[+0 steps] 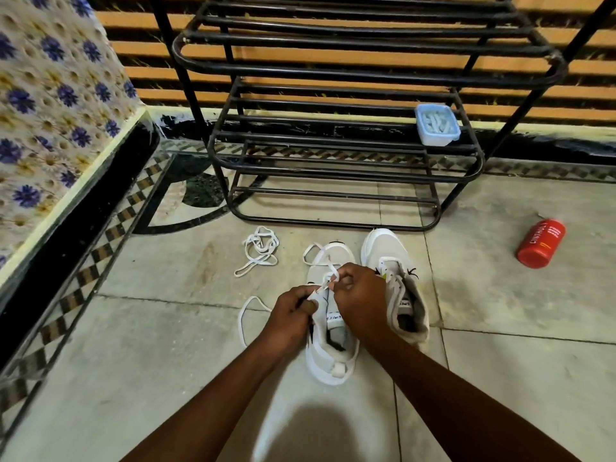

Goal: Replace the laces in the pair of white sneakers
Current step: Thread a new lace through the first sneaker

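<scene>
Two white sneakers stand side by side on the tiled floor, toes pointing away from me. The left sneaker [330, 348] lies between my hands. My left hand [293, 311] pinches its left eyelet flap. My right hand [360, 291] grips a white lace [248, 315] at the eyelets; one loop of this lace trails on the floor to the left, another lies over the toe. The right sneaker [396, 281] sits partly behind my right hand, and no lace shows in it. A loose white lace [258, 250] lies tangled on the floor at the left, ahead of the shoes.
A black metal shoe rack [333, 155] stands just beyond the sneakers. A pale blue plastic box [436, 125] holding white pieces rests on its shelf. A red can [540, 243] lies on the floor at the right. A flower-patterned cloth [50, 111] covers a raised ledge at the left.
</scene>
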